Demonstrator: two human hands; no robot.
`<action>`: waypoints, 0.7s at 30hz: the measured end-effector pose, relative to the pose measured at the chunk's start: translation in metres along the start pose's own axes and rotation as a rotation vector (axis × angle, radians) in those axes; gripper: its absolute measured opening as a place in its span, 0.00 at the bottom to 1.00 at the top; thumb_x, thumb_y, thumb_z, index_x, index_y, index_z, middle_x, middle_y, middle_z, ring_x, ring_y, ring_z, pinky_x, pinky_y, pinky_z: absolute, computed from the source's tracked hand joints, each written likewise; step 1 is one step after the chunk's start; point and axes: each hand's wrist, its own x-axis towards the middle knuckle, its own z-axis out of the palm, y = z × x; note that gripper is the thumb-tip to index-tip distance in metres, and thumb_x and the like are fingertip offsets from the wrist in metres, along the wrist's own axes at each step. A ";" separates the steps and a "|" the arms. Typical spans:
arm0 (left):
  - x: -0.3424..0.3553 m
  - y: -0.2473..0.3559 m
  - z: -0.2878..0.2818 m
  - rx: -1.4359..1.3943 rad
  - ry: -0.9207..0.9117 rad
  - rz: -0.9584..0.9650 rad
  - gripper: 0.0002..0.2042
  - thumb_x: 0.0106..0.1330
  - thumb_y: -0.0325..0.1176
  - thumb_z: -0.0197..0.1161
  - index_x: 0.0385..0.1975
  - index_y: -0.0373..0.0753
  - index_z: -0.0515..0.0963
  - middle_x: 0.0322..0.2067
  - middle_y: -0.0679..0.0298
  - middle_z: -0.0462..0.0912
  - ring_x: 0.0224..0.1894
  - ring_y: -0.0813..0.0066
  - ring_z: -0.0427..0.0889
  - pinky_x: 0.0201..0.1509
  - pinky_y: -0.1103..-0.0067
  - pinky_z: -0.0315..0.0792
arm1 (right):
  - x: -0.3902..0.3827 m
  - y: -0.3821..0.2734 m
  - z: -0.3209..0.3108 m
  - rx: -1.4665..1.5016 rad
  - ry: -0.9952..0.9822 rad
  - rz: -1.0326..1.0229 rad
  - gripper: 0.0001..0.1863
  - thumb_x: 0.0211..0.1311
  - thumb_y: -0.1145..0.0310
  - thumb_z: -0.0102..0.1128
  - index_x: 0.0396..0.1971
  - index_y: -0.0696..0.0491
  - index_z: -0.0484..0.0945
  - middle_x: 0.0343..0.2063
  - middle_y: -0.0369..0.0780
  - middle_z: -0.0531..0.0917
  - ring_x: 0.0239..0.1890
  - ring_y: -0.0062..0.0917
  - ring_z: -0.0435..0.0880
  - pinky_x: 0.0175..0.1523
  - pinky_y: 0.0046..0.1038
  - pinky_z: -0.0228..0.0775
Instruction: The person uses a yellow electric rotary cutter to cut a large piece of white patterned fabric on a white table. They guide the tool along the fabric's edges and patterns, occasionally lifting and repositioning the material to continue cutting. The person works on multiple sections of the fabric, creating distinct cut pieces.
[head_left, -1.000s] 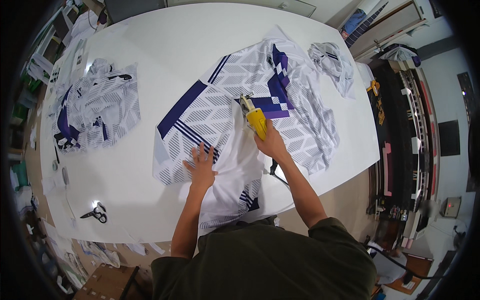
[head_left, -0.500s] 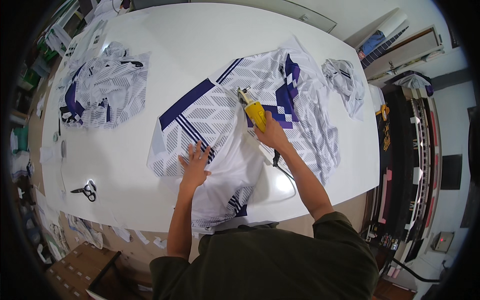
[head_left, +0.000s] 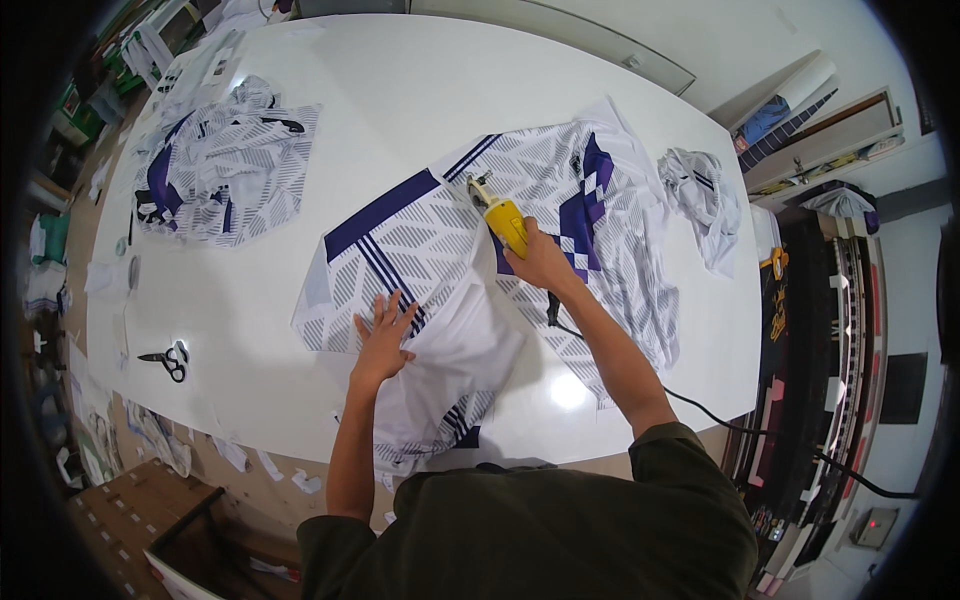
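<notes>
My right hand [head_left: 543, 258] grips a yellow electric rotary fabric cutter [head_left: 507, 224]. Its metal blade head lies against a white printed fabric [head_left: 425, 218], near the striped upper edge. Grey dashes, dark stripes and a navy band mark this cloth. With fingers spread, my left hand [head_left: 382, 342] presses flat on the cloth beside the dark stripes. Plain white fabric bunches between my arms toward the table edge. To the right of the cutter, more of the printed cloth shows a purple checked panel [head_left: 577, 222].
On the white table [head_left: 230, 300], black-handled scissors [head_left: 168, 360] lie at the left. A crumpled pile of printed fabric [head_left: 225, 165] is at the far left, and a smaller white bundle [head_left: 700, 205] at the right. A black power cord [head_left: 720, 418] runs off past my right arm.
The cutter and my right hand have moved slightly left across the cloth, toward the navy band. My left hand stays flat on the fabric. The whole view has shifted a little.
</notes>
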 end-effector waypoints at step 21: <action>-0.001 0.004 -0.005 -0.082 -0.010 -0.039 0.51 0.48 0.27 0.81 0.76 0.57 0.62 0.82 0.63 0.41 0.83 0.55 0.31 0.78 0.40 0.22 | 0.077 -0.004 -0.003 -0.052 -0.021 -0.229 0.33 0.62 0.60 0.65 0.58 0.65 0.62 0.33 0.65 0.83 0.37 0.63 0.84 0.43 0.53 0.77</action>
